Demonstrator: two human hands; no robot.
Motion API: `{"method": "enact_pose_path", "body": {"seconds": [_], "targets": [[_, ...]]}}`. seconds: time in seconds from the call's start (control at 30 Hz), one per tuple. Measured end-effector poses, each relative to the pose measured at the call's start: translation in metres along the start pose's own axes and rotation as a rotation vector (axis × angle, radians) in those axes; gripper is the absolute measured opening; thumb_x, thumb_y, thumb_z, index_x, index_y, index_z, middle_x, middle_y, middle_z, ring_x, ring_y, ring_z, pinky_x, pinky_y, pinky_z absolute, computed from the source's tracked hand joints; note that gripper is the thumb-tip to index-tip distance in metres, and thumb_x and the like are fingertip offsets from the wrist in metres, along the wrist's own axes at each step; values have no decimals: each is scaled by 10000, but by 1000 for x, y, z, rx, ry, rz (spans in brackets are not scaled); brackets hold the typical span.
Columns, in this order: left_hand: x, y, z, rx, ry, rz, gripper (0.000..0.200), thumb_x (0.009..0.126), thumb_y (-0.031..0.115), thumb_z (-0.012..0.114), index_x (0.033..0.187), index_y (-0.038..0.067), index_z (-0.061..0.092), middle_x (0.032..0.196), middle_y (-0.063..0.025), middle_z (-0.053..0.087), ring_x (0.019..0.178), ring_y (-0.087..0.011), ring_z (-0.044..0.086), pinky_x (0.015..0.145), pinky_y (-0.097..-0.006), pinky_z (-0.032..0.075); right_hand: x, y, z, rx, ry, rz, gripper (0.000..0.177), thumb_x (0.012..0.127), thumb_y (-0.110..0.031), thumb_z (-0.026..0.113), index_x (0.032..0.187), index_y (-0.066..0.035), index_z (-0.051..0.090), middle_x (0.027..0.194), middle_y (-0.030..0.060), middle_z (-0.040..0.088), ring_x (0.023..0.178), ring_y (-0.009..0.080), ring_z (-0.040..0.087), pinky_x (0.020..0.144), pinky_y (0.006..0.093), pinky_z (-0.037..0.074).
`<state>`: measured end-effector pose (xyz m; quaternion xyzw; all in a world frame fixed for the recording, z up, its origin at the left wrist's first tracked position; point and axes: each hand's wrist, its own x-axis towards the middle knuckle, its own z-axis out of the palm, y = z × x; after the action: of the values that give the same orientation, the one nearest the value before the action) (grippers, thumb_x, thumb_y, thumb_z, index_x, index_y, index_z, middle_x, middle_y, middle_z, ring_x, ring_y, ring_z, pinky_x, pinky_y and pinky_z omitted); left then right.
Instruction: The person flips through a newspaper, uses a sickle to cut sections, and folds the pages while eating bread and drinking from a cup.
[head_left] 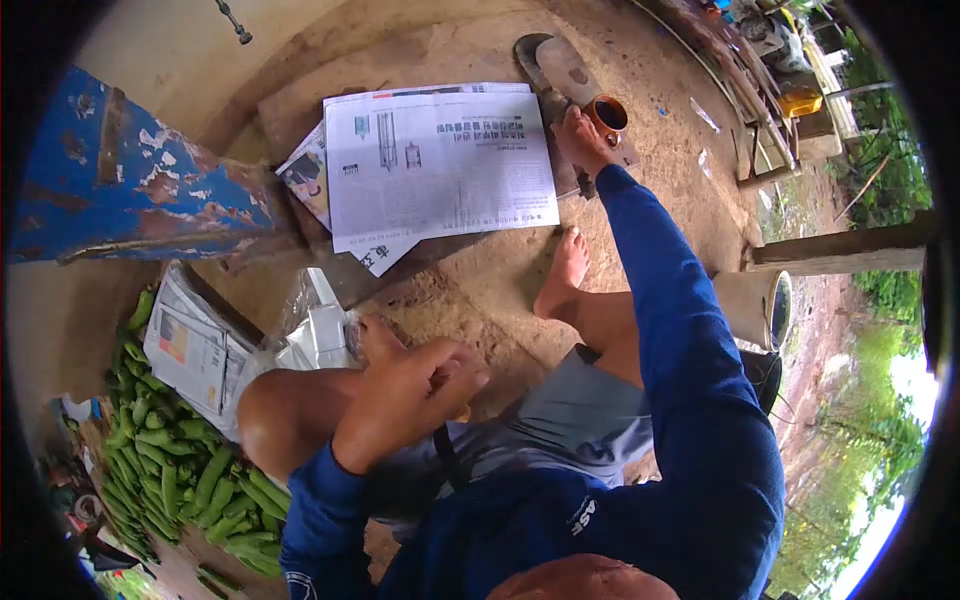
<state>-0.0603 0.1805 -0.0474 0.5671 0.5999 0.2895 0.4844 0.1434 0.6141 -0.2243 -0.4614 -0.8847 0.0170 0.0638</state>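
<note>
A brown cup (608, 113) with dark liquid stands on the ground at the upper right. My right hand (582, 140) reaches to its near left side, fingers closed at the cup; the exact grip is partly hidden. Left of that hand, a large newspaper sheet (440, 165) lies spread flat over other printed sheets. My left hand (412, 390) hovers above my bent leg, its fingers loosely bent and apart, with nothing visible in them. Clear plastic and a white box (325, 328) are just beyond it.
Folded newspapers (195, 345) lie at the left beside a pile of long green pods (165, 455). A worn blue post (130, 185) crosses the upper left. A grey bucket (755, 308) and a wooden beam (845, 250) are at the right. A dark sandal-like object (535, 60) lies near the cup.
</note>
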Motion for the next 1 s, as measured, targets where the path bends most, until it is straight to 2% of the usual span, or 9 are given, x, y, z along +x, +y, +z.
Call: {"method": "enact_pose_path", "body": {"seconds": [0.17,0.2,0.3,0.43,0.57,0.67,0.77,0.87,1.0], "targets": [[-2,6,1,-61,-63,-93,257,945,261,737,1038,32,667,793,-117,715,741,-231,733,638,-334,544,-4,-12,-3,-46,-6,71,397,983,-250,576,1304,-22,522,1162,275,571,1103,460,616,902,505,549],[-3,6,2,-48,-45,-73,234,948,271,724,998,50,665,755,-103,695,698,-239,706,646,-349,519,-2,-21,-9,-184,18,-49,497,970,-302,605,1324,17,466,1169,278,616,1100,468,645,907,517,556],[-2,7,4,-3,7,-1,218,953,294,697,912,84,656,680,-82,648,613,-263,648,652,-382,464,10,-55,-20,-116,-213,-3,544,972,-352,597,1350,24,488,1176,253,686,1135,441,647,958,513,527],[-1,1,9,22,3,29,250,944,317,700,898,77,647,677,-91,635,617,-278,639,622,-395,446,-4,-54,-9,-47,-428,18,623,928,-565,602,1059,29,735,1009,276,726,1026,415,696,924,518,537],[-2,-6,10,-16,-24,-21,264,932,347,706,914,87,663,685,-81,649,628,-268,649,686,-405,429,-13,-47,-12,105,-332,-24,538,894,-450,691,970,81,731,887,238,740,718,360,744,554,455,615],[-5,-10,12,78,26,36,273,926,373,704,940,102,683,700,-69,670,643,-256,662,769,-411,399,-17,-37,-10,319,-396,3,466,858,-354,733,967,98,711,821,220,733,632,328,735,423,402,585],[-6,-8,11,106,23,45,274,927,382,698,960,110,693,713,-65,683,653,-253,673,810,-411,373,-21,-41,-14,363,-337,197,374,825,-270,753,986,65,710,789,228,722,636,309,741,465,427,595],[-7,-6,10,111,24,53,272,931,380,692,966,110,689,717,-67,686,657,-255,677,824,-427,355,-16,-38,-13,303,-374,173,308,796,-252,777,962,3,723,832,194,736,672,301,742,623,428,607],[-5,-4,8,70,-12,13,272,935,377,683,981,109,688,738,-69,701,664,-269,682,785,-440,406,-7,-31,7,566,-213,264,311,814,-269,765,976,-9,714,859,211,731,788,324,741,703,445,591]]}}
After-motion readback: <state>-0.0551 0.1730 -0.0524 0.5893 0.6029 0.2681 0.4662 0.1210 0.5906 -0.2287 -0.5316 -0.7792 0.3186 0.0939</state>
